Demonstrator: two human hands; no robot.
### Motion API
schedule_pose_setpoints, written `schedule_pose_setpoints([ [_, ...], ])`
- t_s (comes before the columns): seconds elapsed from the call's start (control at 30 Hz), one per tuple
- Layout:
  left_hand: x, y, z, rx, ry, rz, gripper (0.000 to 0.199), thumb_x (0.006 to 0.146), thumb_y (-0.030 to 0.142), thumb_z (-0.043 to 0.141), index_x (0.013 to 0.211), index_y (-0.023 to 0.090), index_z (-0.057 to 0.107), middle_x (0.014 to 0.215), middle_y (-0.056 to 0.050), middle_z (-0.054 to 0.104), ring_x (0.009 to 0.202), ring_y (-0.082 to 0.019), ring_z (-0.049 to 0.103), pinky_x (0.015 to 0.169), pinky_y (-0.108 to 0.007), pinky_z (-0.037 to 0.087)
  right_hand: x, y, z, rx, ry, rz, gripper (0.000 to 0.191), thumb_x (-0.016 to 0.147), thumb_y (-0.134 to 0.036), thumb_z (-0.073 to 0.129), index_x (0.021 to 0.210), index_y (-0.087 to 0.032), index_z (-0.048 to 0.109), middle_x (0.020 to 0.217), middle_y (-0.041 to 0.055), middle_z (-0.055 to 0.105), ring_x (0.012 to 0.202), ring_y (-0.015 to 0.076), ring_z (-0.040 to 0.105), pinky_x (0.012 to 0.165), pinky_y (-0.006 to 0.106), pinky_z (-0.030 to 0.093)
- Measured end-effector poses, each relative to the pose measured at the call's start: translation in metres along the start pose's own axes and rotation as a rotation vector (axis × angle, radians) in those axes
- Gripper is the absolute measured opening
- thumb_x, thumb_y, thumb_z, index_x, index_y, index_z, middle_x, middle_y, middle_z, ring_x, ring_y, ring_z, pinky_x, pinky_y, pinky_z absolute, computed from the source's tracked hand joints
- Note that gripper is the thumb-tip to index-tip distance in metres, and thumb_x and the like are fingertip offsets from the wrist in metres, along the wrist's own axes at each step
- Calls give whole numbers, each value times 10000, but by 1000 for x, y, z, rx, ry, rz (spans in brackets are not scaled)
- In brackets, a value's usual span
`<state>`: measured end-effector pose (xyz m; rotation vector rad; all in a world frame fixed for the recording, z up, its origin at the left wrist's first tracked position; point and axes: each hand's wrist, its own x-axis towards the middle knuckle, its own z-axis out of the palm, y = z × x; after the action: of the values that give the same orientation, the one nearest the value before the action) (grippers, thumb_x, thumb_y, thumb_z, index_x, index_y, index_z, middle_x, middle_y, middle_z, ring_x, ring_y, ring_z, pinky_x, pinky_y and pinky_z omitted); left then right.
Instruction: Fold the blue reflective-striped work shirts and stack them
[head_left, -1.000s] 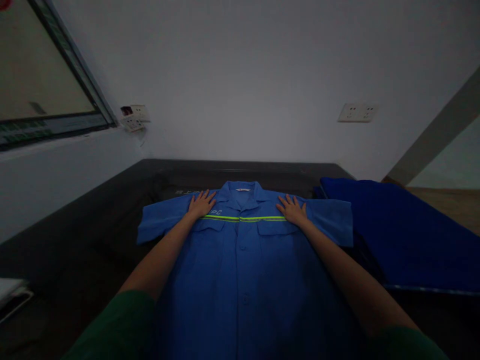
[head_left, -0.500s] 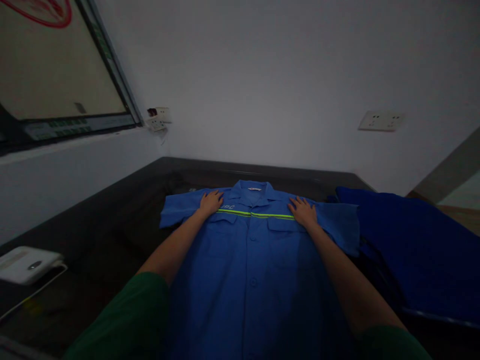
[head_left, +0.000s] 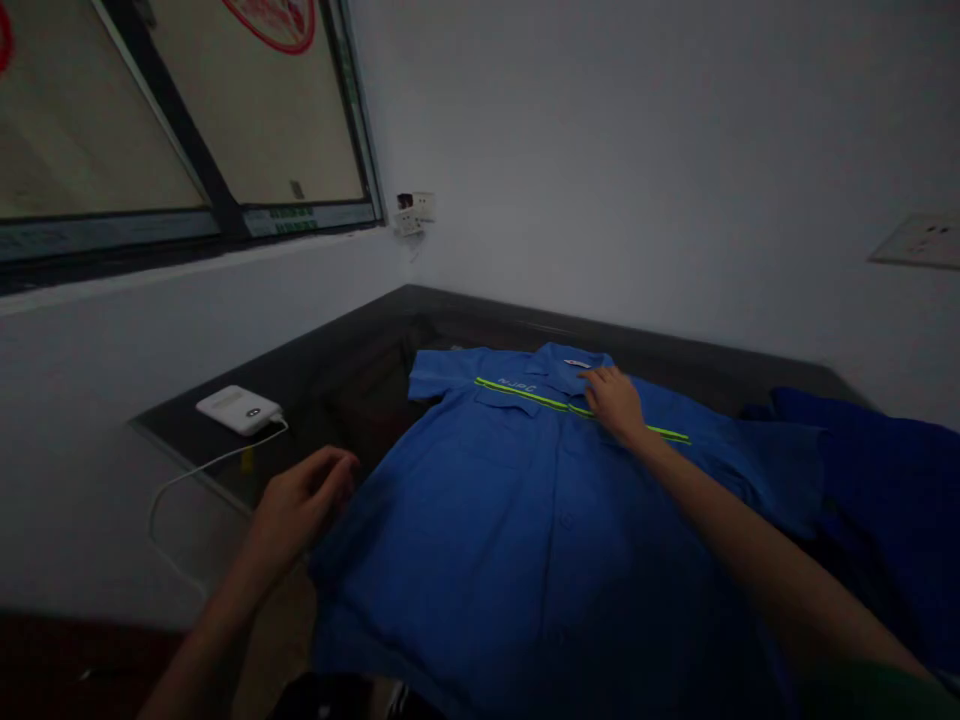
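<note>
A blue short-sleeved work shirt (head_left: 480,520) lies spread front up on the dark tabletop, its collar toward the wall and its lower part reaching the near edge. It has a yellow-green chest stripe, buttons and white lettering. My right hand (head_left: 616,402) rests on the upper chest just below the collar, fingers outstretched and open. Beside the shirt's left edge, my left hand (head_left: 300,500) is held with loosely bent fingers and the thumb apart. Nothing shows in it, and no clear contact with the cloth is visible.
A white device (head_left: 236,408) with a white cable lies on the dark table (head_left: 315,370) at left. Darker blue fabric (head_left: 885,480) is at the right. A window (head_left: 262,110) and wall sockets (head_left: 415,212) are beyond.
My left hand has left the shirt's chest and come down and left, past its side edge. My right hand has shifted toward the collar. The view has turned left.
</note>
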<state>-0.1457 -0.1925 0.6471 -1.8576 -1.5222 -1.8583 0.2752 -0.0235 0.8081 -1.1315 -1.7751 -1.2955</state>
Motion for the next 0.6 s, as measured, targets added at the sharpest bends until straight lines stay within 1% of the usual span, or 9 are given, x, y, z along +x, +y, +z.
schedule_pose_setpoints([
  [0.07, -38, -11, 4, -8, 14, -57, 458, 831, 616, 421, 765, 207, 616, 569, 18, 602, 530, -170, 600, 536, -251, 475, 29, -61, -11, 116, -88, -81, 334, 902, -165, 454, 1203, -165, 601, 1162, 114, 637, 1101, 252, 534, 926, 352, 416],
  [0.13, -66, -27, 12, -18, 49, -102, 456, 816, 634, 439, 745, 214, 601, 618, 8, 628, 590, -186, 631, 573, -267, 497, 56, -124, -17, 222, -181, -119, 398, 896, -172, 474, 1290, -191, 530, 1209, 99, 620, 1118, 239, 541, 914, 333, 433],
  [0.2, -85, -47, 23, -59, 111, -150, 454, 792, 654, 481, 787, 212, 588, 727, -14, 665, 683, -215, 666, 639, -307, 534, 78, -182, -17, 297, -277, -134, 495, 891, -199, 505, 1380, -215, 430, 1302, 97, 569, 1183, 239, 515, 932, 333, 430],
  [0.23, -93, -59, 29, -84, 149, -171, 466, 770, 666, 511, 826, 209, 584, 795, -32, 678, 737, -235, 679, 684, -342, 552, 87, -207, -14, 310, -306, -134, 537, 881, -213, 527, 1402, -223, 399, 1315, 98, 559, 1187, 241, 518, 929, 336, 435],
  [0.3, -105, -80, 42, -131, 224, -205, 534, 704, 689, 583, 913, 198, 579, 929, -78, 688, 859, -282, 687, 786, -430, 564, 100, -248, -6, 316, -354, -124, 592, 860, -224, 563, 1421, -238, 374, 1311, 109, 561, 1174, 253, 537, 922, 357, 442],
  [0.37, -115, -95, 53, -206, 266, -234, 618, 644, 697, 638, 983, 185, 571, 1033, -120, 681, 966, -317, 673, 871, -492, 543, 108, -278, 6, 305, -381, -100, 572, 860, -200, 557, 1408, -239, 398, 1302, 136, 565, 1165, 276, 548, 920, 404, 440],
  [0.43, -122, -101, 62, -288, 263, -266, 639, 618, 689, 668, 993, 182, 564, 1039, -132, 688, 980, -322, 674, 892, -499, 538, 112, -295, 18, 290, -387, -59, 489, 903, -161, 474, 1387, -210, 430, 1303, 176, 560, 1181, 294, 539, 932, 457, 424],
  [0.5, -126, -97, 66, -348, 246, -289, 598, 629, 667, 678, 973, 190, 576, 990, -117, 705, 942, -311, 689, 871, -468, 553, 114, -302, 26, 282, -377, -22, 428, 941, -125, 364, 1354, -169, 467, 1271, 198, 581, 1183, 294, 540, 938, 473, 414],
  [0.6, -127, -83, 61, -383, 201, -305, 498, 689, 643, 644, 923, 204, 629, 914, -88, 724, 876, -293, 702, 795, -411, 578, 123, -296, 27, 289, -368, 14, 386, 956, -116, 305, 1242, -130, 564, 1172, 194, 642, 1123, 281, 588, 908, 429, 439],
])
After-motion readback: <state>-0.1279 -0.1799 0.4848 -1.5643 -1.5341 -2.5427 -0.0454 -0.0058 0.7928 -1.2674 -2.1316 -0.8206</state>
